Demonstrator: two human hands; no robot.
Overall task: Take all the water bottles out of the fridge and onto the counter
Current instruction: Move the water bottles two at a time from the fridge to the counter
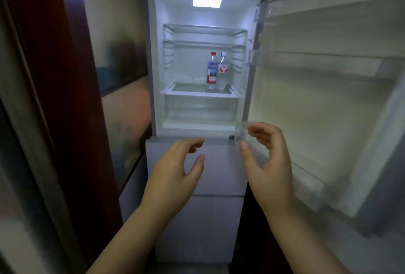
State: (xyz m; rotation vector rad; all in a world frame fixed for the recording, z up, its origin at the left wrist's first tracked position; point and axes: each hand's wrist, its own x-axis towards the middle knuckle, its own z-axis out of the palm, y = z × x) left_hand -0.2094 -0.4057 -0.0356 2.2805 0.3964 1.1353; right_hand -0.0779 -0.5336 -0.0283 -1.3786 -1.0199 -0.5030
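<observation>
Fridge (153, 59): upper door swung open to the right, interior lit, wire shelves bare. Water bottles, two, clear plastic, upright, touching side by side on the glass shelf above the crisper drawer: left bottle (211, 72), red cap, blue-and-red label; right bottle (222, 73), white cap, red-and-white label.

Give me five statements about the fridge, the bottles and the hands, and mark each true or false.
1. The fridge door is open. True.
2. Three bottles stand inside. False: two show, the blue-label bottle and the red-label bottle.
3. The two bottles stand upright, side by side. True.
4. The left hand holds a bottle. False: it is empty and open.
5. The right hand is inside the fridge. False: it is in front of it, empty.
</observation>
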